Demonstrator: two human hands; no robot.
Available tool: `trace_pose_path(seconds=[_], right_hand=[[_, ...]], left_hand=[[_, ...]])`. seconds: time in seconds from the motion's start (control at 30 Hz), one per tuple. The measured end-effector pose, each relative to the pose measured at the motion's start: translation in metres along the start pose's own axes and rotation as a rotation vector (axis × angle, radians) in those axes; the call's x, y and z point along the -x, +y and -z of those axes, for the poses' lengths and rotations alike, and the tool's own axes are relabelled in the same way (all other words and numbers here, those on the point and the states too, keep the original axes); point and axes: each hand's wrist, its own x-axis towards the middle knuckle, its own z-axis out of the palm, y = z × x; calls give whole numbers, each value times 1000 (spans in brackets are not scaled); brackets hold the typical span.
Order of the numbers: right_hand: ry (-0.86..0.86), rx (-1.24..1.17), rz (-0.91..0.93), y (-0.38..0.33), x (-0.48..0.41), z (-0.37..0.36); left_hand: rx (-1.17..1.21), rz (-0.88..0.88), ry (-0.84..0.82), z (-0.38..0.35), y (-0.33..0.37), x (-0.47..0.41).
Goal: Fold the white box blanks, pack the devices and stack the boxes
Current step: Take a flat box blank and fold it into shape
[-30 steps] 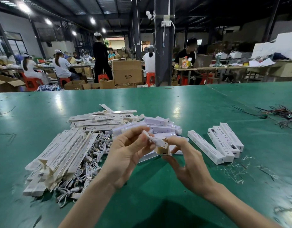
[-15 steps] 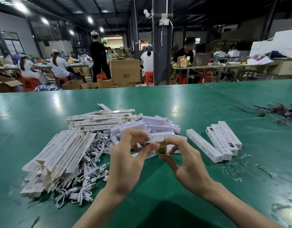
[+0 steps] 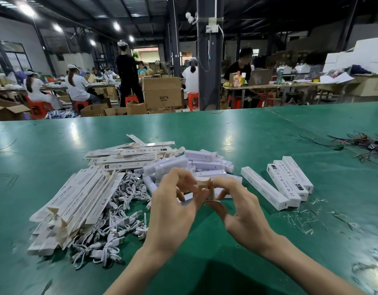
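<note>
White box blank (image 3: 207, 187) pinched endwise between left hand (image 3: 173, 209) and right hand (image 3: 244, 216), fingertips curled, apparently to tuck its flaps.

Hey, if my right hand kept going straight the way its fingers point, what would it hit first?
Your right hand points away and left, and is touching the white cardboard box that it and your left hand hold. Beyond that, probably the heap of white plastic devices, though depth is unclear.
</note>
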Motion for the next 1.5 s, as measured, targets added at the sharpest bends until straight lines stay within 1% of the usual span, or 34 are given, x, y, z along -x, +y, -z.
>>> trace_pose_path(seconds=[0.1, 0.17, 0.2, 0.3, 0.6, 0.67, 0.7, 0.77, 0.83, 0.93, 1.03, 1.1, 1.17, 1.27, 1.4, 1.5], right_hand=[[-2, -17, -8, -1, -1, -1], [5, -30, -19, -1, -1, -1], [9, -33, -19, -2, -1, -1], [21, -45, -18, -2, -1, 0], [8, -54, -32, 0, 2, -1], [21, -81, -53, -1, 1, -2], [36, -113, -73, -3, -1, -1], [82, -152, -87, -8, -4, 0], [121, -146, -74, -13, -8, 1], [150, -167, -75, -20, -11, 5], [140, -212, -95, -24, -13, 8], [119, -285, -141, -26, -13, 8], [88, -361, -194, -27, -12, 8], [66, -466, -261, -28, -14, 8], [66, -512, -287, -27, -17, 9], [59, -529, -318, -20, -19, 11]], left_hand=[[298, 358, -78, -1, 0, -5], [471, 514, -153, -2, 0, -6], [526, 551, -184, -3, 1, -5], [605, 593, -204, -6, 2, -3], [718, 633, -123, -17, -2, -3], [693, 613, -45, -18, -3, -2], [648, 569, 7, -18, -3, 0], [517, 396, 118, -18, -1, 3], [399, 183, 179, -17, 3, 7], [298, -37, 180, -14, 6, 6], [276, -137, 131, -11, 5, 3], [268, -136, 107, -10, 4, 2], [299, -76, 82, -9, 3, 0], [397, 20, 3, -8, 1, -6], [404, 13, -72, -10, 2, -17], [412, 49, -141, -12, 4, -30]])
